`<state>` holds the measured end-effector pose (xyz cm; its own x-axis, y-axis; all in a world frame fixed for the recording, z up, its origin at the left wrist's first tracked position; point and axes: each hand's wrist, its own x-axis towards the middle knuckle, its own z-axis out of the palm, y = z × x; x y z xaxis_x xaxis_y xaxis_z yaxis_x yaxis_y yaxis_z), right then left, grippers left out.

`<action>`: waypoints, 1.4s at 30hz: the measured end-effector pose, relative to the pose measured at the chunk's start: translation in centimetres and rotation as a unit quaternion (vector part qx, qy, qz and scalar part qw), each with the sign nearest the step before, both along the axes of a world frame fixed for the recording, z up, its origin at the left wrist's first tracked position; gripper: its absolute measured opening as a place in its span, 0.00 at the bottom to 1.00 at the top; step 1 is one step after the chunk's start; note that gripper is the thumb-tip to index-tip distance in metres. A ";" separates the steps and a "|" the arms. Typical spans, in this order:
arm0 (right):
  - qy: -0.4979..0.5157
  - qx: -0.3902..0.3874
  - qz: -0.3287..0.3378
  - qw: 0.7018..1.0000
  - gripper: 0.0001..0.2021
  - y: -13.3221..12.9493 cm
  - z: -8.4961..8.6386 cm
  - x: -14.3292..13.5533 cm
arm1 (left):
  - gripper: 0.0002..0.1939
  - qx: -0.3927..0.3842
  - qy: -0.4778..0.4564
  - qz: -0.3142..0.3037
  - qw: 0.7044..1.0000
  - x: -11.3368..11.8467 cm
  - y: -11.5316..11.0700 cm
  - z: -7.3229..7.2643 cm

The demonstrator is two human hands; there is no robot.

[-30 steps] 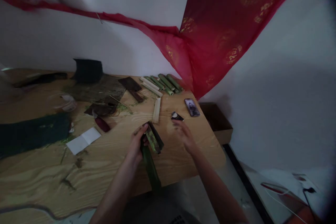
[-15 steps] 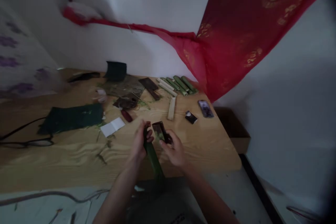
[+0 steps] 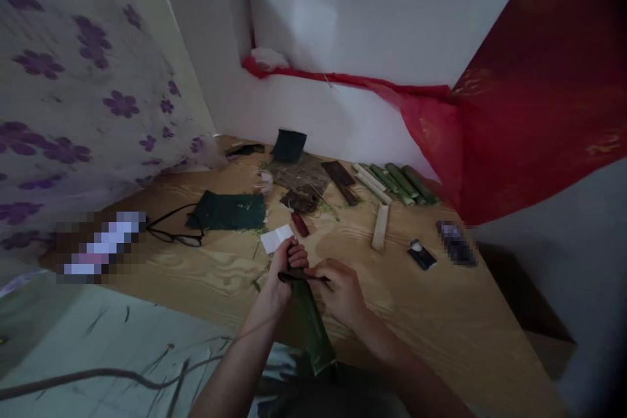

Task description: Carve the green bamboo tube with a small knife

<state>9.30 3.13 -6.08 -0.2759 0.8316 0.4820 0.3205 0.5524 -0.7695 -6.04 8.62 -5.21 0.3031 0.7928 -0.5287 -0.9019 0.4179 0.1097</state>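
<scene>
bamboo (image 3: 313, 330) slants toward you, your left hand (image 3: 285, 266) curled round its upper end; your right hand (image 3: 341, 286) pinches a dark piece (image 3: 298, 275) across it. you're seemingly lining both up: next, grip steadily.

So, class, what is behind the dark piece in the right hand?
Behind the dark piece in the right hand passes a long green piece, seen emerging below it. The stretch directly covered cannot be seen.

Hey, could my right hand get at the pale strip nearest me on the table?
Probably yes: nothing seems to stand between the right hand and the pale strip on the tabletop, though its grip appears taken up by a dark piece, likely needing release first.
</scene>
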 end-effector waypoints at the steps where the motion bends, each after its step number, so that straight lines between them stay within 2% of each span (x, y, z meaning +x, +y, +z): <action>1: 0.005 0.013 0.019 1.000 0.06 -0.4 0.4 -0.2 | 0.16 0.001 -0.005 0.019 1.000 -0.8 0.4 0.5; 3: 0.010 0.041 0.050 0.998 0.09 -1.4 1.1 -0.5 | 0.15 0.012 -0.026 0.067 0.997 -2.1 1.0 1.2; 5: 0.011 0.065 0.051 0.997 0.11 -1.7 1.4 -1.0 | 0.15 0.018 -0.050 0.082 0.995 -2.4 1.0 1.6; 8: 0.003 0.087 -0.006 0.996 0.11 -0.5 1.1 -1.4 | 0.18 -0.024 -0.053 0.023 0.998 -1.0 0.5 1.1; 11: -0.002 0.066 -0.024 0.998 0.11 0.2 0.6 -0.9 | 0.18 -0.048 -0.049 0.013 0.998 0.0 0.2 0.5; 15: 0.018 0.019 0.031 0.999 0.11 -2.3 0.5 0.7 | 0.15 -0.016 -0.050 0.048 0.997 -1.0 0.6 0.9; 18: 0.004 0.006 0.022 1.000 0.08 -3.6 0.8 1.5 | 0.15 0.021 -0.054 0.052 0.997 -1.0 0.8 1.5; 22: 0.004 -0.002 -0.006 1.000 0.08 -2.0 1.1 1.6 | 0.17 0.054 -0.046 0.009 0.997 0.5 0.9 2.2; 28: 0.050 -0.005 -0.018 0.999 0.07 0.3 1.0 1.3 | 0.18 0.064 -0.028 -0.015 0.997 1.7 1.4 3.4; 31: 0.058 -0.009 -0.048 0.997 0.05 0.8 1.0 1.2 | 0.14 0.072 -0.044 -0.008 0.996 2.5 1.3 3.7; 35: 0.083 -0.024 -0.092 0.992 0.03 0.8 1.0 1.8 | 0.08 0.021 -0.020 0.009 1.000 3.5 0.7 3.7; 38: 0.111 -0.033 -0.054 0.992 0.03 -0.8 1.3 3.0 | 0.07 0.023 -0.044 0.020 0.999 3.3 0.6 3.6; 42: 0.069 -0.032 0.031 0.997 0.03 -3.4 1.3 4.6 | 0.05 0.075 -0.085 0.003 0.994 2.9 0.8 3.5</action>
